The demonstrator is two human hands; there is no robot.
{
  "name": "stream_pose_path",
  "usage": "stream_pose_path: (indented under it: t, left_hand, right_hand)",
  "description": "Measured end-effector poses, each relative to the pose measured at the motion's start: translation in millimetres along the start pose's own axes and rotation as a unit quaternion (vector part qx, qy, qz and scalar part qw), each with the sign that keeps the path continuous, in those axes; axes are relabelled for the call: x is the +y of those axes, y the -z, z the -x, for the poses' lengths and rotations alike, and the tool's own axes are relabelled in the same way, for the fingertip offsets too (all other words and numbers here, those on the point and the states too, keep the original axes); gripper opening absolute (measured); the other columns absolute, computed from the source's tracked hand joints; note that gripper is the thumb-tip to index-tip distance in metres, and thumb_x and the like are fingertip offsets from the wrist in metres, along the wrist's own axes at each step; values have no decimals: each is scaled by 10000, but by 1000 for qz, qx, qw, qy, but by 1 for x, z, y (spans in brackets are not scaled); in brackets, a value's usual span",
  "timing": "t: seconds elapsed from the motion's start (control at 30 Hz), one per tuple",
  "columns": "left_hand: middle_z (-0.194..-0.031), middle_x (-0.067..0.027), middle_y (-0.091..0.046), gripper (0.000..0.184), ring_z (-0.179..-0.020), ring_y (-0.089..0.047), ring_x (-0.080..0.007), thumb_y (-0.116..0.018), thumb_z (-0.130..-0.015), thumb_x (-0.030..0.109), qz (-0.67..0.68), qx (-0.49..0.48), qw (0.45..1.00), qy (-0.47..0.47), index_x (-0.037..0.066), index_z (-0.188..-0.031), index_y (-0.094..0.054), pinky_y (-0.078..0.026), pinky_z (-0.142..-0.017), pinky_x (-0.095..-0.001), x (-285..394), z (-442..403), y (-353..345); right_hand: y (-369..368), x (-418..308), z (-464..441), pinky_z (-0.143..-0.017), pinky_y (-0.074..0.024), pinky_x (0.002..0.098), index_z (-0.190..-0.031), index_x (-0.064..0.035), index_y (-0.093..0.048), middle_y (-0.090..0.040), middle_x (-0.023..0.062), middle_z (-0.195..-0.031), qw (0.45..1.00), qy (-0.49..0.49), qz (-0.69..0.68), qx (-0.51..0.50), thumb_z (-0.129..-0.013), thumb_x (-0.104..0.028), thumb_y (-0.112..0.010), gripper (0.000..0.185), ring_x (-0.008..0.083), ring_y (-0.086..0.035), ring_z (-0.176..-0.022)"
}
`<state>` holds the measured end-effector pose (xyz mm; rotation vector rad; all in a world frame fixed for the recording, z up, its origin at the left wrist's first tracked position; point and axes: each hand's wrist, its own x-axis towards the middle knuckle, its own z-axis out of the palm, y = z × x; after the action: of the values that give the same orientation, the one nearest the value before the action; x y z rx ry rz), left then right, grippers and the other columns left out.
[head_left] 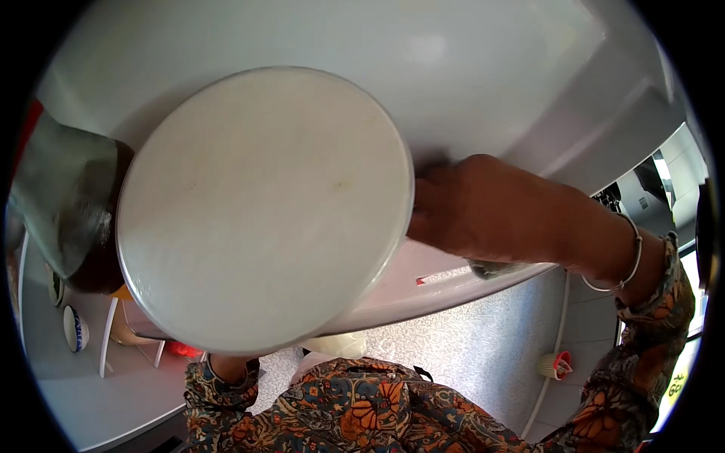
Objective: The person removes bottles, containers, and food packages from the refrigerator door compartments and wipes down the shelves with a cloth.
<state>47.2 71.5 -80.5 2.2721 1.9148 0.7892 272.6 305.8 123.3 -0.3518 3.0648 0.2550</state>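
A large round white disc [264,211], which looks like a lid or the flat end of a container, fills the middle of the view close to me. Curled at its right edge is my right hand [468,208], the fingertips hidden behind the rim. From under the heel of that hand sticks out a greyish-green cloth [495,268], bunched against the pale surface. Only the wrist of my left arm [230,368] shows below the disc; the hand itself is covered by it. At far left, a jar-like thing with a dark brown lower part [102,260] stands beside the disc.
Behind lies a glossy white surface [483,90] with a raised edge at right. A small blue-and-white bowl [75,328] rests on the lower-left shelf. On the floor near the wall is a red-and-cream basket [555,365]. A red-tipped strip [445,275] lies near the front edge.
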Motion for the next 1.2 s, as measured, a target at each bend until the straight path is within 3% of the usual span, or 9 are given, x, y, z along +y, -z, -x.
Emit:
stream_pose_path:
  t: [0.27,0.37,0.57,0.67,0.8,0.83,0.97,1.07,1.2]
  left_hand:
    - [-1131,-78,-631,301,-1018,-601,-265,-615,-881,174,209,-26,971,109,81,-1167,-620,-469,-899,-395,4,-13,-7]
    - [-1094,-73,-651,290,-1001,-613,-239,-639,-885,170,245,2,966,81,77,-1159,-631,-484,-871,-356,10,-24,0]
    - [-1037,-65,-677,276,-937,-637,-179,-671,-876,126,338,11,940,52,58,-1142,-644,-510,-802,-294,29,-59,10]
    - [-1016,-55,-684,260,-894,-637,-155,-679,-867,106,399,39,914,57,48,-1119,-650,-512,-766,-281,31,-67,-1]
    - [-965,-35,-680,230,-850,-625,-143,-684,-866,117,370,46,926,59,54,-1086,-654,-509,-746,-278,35,-70,4]
    - [-957,-35,-679,230,-842,-624,-143,-688,-863,121,364,49,928,60,54,-1080,-654,-509,-741,-277,34,-74,0]
    - [-925,-39,-677,230,-812,-621,-144,-700,-855,139,362,61,929,40,52,-1063,-654,-506,-722,-277,26,-69,-6]
    - [-917,-44,-676,228,-802,-623,-151,-704,-853,146,360,76,929,26,51,-1054,-656,-505,-711,-281,24,-68,-13]
    - [-927,-54,-679,227,-803,-630,-161,-710,-848,148,375,75,923,40,42,-1044,-662,-505,-709,-289,25,-70,-15]
  right_hand:
    - [21,23,19,-717,-529,375,-753,-27,-607,-628,73,-806,954,-144,-36,-261,-755,-76,-618,50,247,-647,-803]
    - [27,21,17,-779,-520,369,-848,-7,-635,-661,86,-893,976,-82,67,-191,-785,-96,-601,115,244,-650,-866]
    - [-24,23,-14,-933,-463,416,-1153,-17,-603,-652,151,-1043,977,6,-207,59,-841,-100,-561,325,310,-605,-1016]
    - [-29,39,3,-831,-521,402,-1108,-67,-623,-641,110,-956,932,-38,-356,-51,-827,-83,-614,281,253,-633,-892]
    - [-10,49,28,-813,-520,404,-993,-77,-661,-655,68,-994,963,-96,-82,-237,-831,-70,-549,197,265,-644,-934]
    - [-4,56,31,-731,-534,390,-852,-51,-660,-648,71,-926,971,-78,-30,-225,-815,-75,-567,103,252,-657,-867]
    - [10,52,25,-613,-505,359,-795,-39,-626,-604,87,-782,990,-40,126,-54,-750,-104,-636,80,244,-633,-792]
    - [-5,47,24,-639,-501,401,-782,-25,-625,-605,125,-725,962,-147,33,-230,-766,-129,-593,109,271,-631,-740]
    - [6,50,17,-675,-512,424,-792,3,-648,-616,148,-696,904,-293,-86,-301,-756,-152,-560,183,321,-624,-666]
